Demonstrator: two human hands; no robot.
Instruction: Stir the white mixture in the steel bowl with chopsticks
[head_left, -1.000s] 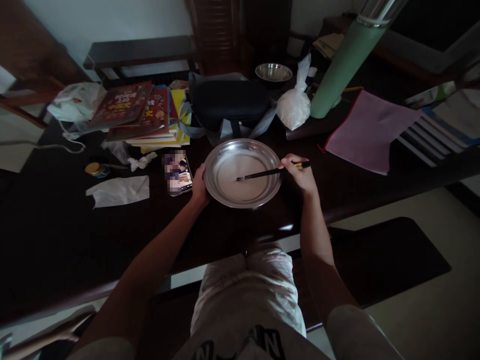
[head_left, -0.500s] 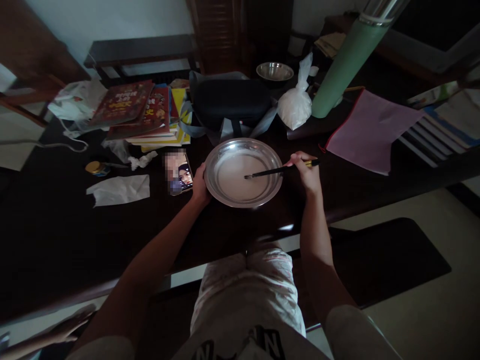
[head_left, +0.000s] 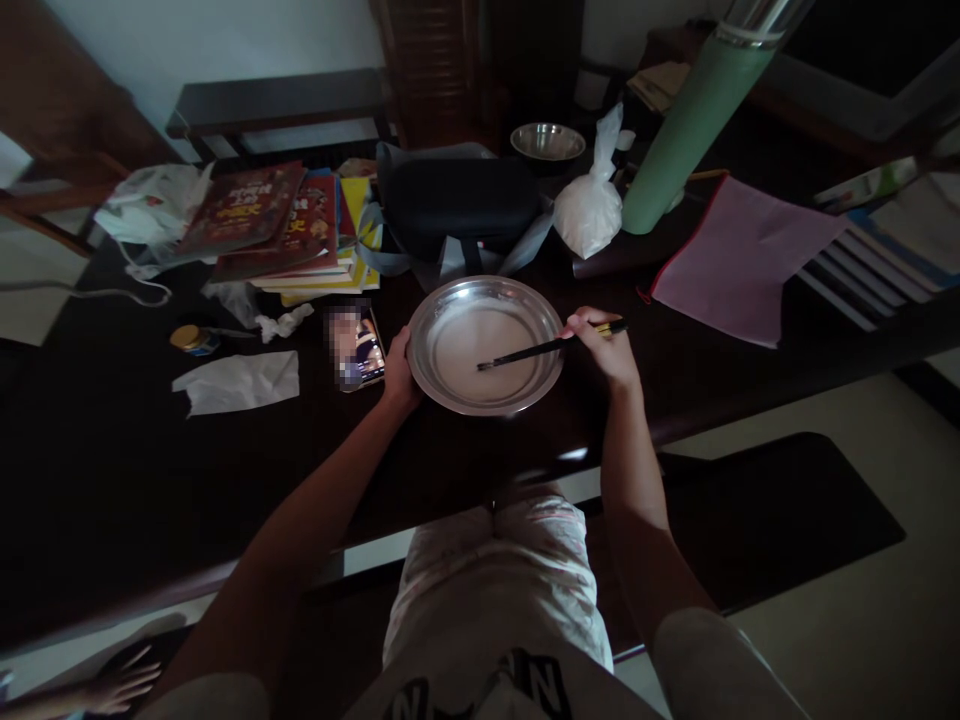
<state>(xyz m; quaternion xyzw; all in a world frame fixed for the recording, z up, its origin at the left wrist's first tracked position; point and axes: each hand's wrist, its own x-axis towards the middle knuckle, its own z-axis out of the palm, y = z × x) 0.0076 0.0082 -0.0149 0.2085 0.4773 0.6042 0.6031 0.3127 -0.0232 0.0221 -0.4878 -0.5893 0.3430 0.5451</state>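
A shallow metal bowl (head_left: pixel 424 370) stands on the dark table, with a whitish layer (head_left: pixel 480 340) across its bottom; I cannot tell whether that is liquid or powder. My left hand (head_left: pixel 400 372) grips the bowl's left rim. In my right hand (head_left: pixel 606 345), closed at the bowl's right side, is a slim black paintbrush (head_left: pixel 529 351). The brush slants down to the left, its tip at the whitish layer. Just left of my left hand lies a phone (head_left: pixel 367 345) with its screen lit.
Books (head_left: pixel 247 215), a crumpled tissue (head_left: pixel 285 322), a flat tissue (head_left: pixel 238 383) and a small jar (head_left: pixel 195 340) lie to the left. Behind the bowl are a black case (head_left: pixel 461 205), a tied bag of white powder (head_left: pixel 589 215) and a green bottle (head_left: pixel 694 135). Another person's hand (head_left: pixel 127 685) shows lower left.
My right hand and the paintbrush have shifted slightly left, the tip moving left and a little down within the bowl. At lower left, the other person's hand has moved down and left.
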